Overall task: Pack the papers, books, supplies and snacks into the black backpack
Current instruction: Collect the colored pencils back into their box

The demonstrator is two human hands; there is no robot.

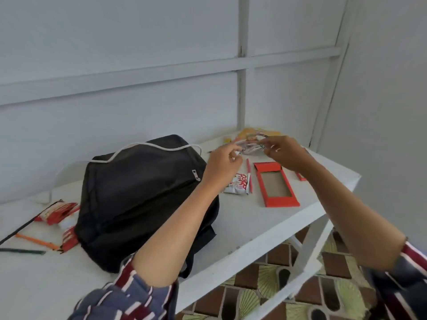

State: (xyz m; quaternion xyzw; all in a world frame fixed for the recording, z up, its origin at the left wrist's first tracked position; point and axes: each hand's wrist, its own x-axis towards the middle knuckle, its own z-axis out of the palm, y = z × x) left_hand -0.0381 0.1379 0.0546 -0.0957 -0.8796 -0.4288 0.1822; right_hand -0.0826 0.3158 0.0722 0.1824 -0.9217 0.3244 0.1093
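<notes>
The left hand (221, 163) and right hand (287, 154) are raised over a white table (254, 229). Their curled fingers each pinch one end of a small crinkled snack wrapper (250, 146), possibly foil, though it is blurred. The black backpack (143, 199), soft fabric, lies on the table beneath the left forearm, near a flat red cardboard box (276, 184).

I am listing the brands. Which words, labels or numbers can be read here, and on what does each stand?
None can be quoted.
White snack packet: red letters, too blurred.
Red-and-white packets: print too blurred.
Held packet, pinched by left hand and right hand: too blurred.
Yellow packet: too blurred.
</notes>
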